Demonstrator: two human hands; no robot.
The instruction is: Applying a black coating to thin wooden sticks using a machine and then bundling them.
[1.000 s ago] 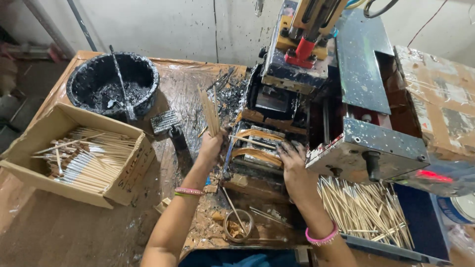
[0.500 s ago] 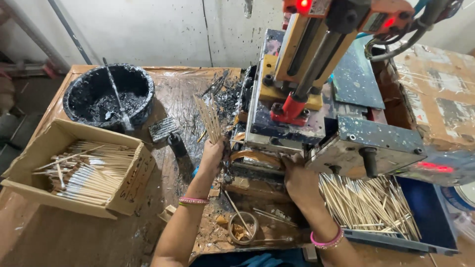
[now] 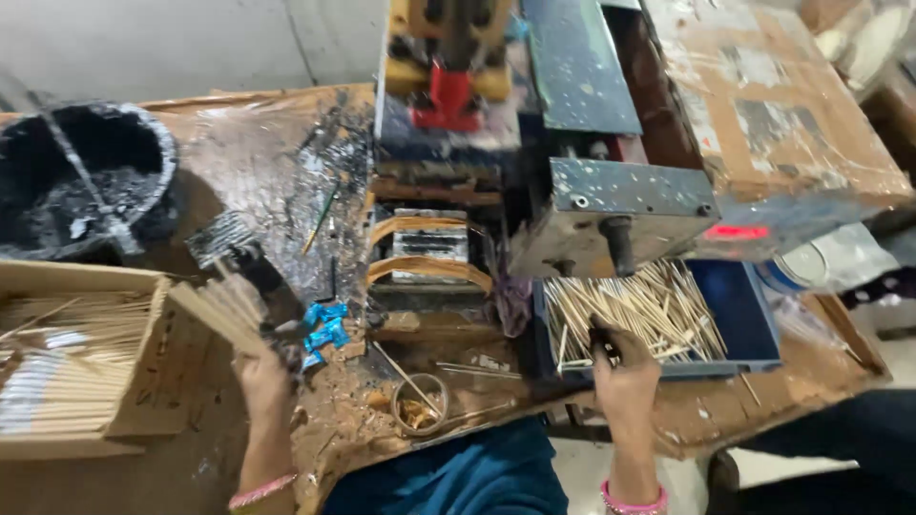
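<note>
My left hand (image 3: 264, 380) holds a bundle of thin wooden sticks (image 3: 221, 310) fanned up and to the left, just beside the cardboard box (image 3: 143, 372) full of similar sticks. My right hand (image 3: 625, 374) is at the front edge of a blue tray (image 3: 744, 324) heaped with pale sticks (image 3: 634, 303), fingers closed over some of them. Between the hands stands an ink-stained printing machine (image 3: 448, 181) with a red and yellow head.
A black bucket of dark ink (image 3: 76, 181) with a stirring rod sits at the far left. A small round tin (image 3: 420, 405) and blue scraps (image 3: 324, 332) lie on the dirty bench front. A taped cardboard carton (image 3: 773, 105) lies at the right.
Both hands have pulled away from the machine. The left carried its stick bundle left to the box; the right moved right to the blue tray. The camera view shifted downward.
</note>
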